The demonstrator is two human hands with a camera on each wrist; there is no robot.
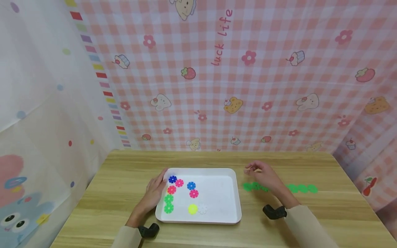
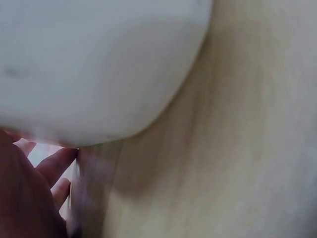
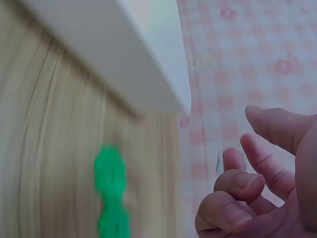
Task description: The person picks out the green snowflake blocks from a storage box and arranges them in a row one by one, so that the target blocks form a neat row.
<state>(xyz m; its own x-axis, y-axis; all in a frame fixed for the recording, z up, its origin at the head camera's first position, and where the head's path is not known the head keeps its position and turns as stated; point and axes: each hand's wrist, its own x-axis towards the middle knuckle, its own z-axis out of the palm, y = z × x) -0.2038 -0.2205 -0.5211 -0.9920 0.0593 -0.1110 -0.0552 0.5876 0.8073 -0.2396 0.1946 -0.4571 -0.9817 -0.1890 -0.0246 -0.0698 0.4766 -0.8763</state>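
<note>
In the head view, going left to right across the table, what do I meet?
Left hand on the tray's left edge → white plastic tray holding coloured snowflake discs → right hand → row of green snowflake discs on the wooden table.

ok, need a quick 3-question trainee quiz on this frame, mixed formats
1. True or false: the left hand rests against the white tray.
2. Which colour are the pieces lying on the table, outside the tray? A) blue B) green C) pink
3. Fill in: the right hand holds ____.

Key
1. True; it touches the tray's left edge.
2. B; the green pieces lie in a row right of the tray.
3. Nothing; its fingers are loosely curled above the table.
</note>
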